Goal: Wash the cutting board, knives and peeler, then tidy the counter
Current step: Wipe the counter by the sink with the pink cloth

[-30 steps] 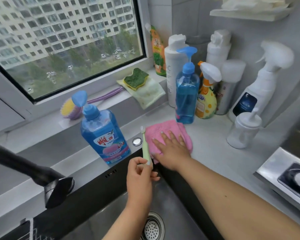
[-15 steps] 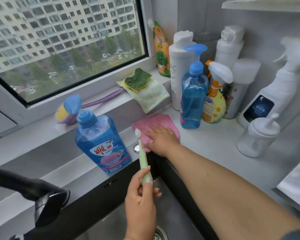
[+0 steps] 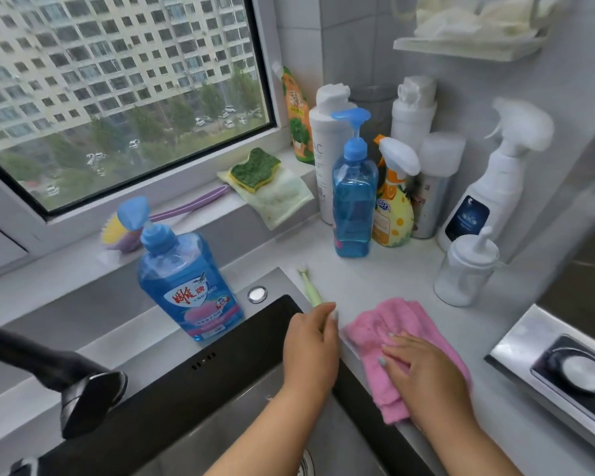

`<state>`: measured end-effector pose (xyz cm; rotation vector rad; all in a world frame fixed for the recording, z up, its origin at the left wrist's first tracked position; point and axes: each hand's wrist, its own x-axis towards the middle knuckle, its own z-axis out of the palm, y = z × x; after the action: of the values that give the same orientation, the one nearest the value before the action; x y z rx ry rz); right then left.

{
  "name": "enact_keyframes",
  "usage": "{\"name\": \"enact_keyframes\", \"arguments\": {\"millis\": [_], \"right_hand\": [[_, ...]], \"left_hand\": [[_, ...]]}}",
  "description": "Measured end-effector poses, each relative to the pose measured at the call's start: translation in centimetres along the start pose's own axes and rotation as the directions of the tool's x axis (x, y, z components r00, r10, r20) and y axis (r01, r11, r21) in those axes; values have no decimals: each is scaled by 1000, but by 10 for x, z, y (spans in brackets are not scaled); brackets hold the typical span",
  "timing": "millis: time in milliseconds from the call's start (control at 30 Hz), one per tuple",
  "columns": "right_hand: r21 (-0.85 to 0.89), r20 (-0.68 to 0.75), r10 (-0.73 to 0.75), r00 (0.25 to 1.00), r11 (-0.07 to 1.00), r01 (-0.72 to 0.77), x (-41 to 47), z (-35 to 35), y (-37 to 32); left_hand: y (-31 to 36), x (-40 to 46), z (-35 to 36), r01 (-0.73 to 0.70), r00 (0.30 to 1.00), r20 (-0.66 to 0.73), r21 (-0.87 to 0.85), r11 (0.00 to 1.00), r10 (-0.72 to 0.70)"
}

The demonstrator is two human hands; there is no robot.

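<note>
so the tidy-up part is on, by the look of it. right hand [image 3: 426, 376] lies flat on the pink cloth [image 3: 395, 334], fingers spread and pressing it down onto the worktop [image 3: 409, 269] just right of the sink [image 3: 241, 372]. that cloth is soft and floppy, it bunches and folds over itself, so an open palm on the middle is the way to push it around; grab a corner and it'll just drag in a lump. probably damp too, so it should slide easy on the smooth white surface.

left hand [image 3: 310, 341] has its fingers curled round the lower end of a thin green brush [image 3: 308, 286], looks like a toothbrush type thing though the head is blurry so i can't swear to it. it's light and stiff, the tip sits at the sink's corner edge. holding it low on the handle is fine, it weighs nothing.

big blue dish soap bottle [image 3: 186, 283] stands right behind the sink, easy to knock.
</note>
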<state>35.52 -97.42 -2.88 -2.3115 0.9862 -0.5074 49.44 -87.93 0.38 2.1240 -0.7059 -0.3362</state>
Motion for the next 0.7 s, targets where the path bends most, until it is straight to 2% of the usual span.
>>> {"name": "enact_keyframes", "arguments": {"millis": [167,300,500,600,633,700], "right_hand": [[0,-90,35,995,999,-35,-6,-3,1],[41,-110,93,990,995,-89,-16,-11,-3],[356,-127,366,922,884,-302,-13,-32,-13],[590,-44,498,866,713,-380,-9,-45,-16],[677,29,551,834,603,-422,-7,-50,-19],[840,211,597,774,293,-456,-2,-54,-21]], "left_hand": [[12,9,22,-6,996,89,141,990,-6],[20,17,32,-25,985,172,255,967,-20],[17,22,33,-34,972,231,294,955,-36],[15,21,30,-39,970,239,288,957,-33],[14,21,28,-39,970,243,282,959,-32],[12,19,25,-42,969,247,270,962,-27]]}}
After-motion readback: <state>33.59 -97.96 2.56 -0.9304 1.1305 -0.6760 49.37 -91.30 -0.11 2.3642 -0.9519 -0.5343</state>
